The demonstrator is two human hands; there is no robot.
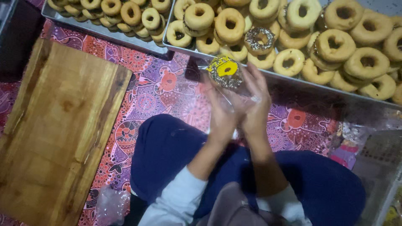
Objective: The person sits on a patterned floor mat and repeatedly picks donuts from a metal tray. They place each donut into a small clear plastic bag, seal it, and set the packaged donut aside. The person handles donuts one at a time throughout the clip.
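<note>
- A clear plastic bag (229, 90) holds a sprinkled doughnut (225, 73) with a yellow label; it sits between both hands, just in front of the right tray (268, 75).
- The left hand (221, 113) and right hand (255, 102) press together on the bag, fingers (260, 81) clamped on the plastic.
- The right tray is heaped with plain ring doughnuts (335, 44) and one chocolate-sprinkled doughnut (258, 39).
- The left tray (104, 31) carries smaller doughnuts (130, 12).
- A wooden board (54, 134) lies to the left on a patterned cloth (155, 90).
- Crumpled plastic (111, 205) lies beside the person's knee (167, 146).
</note>
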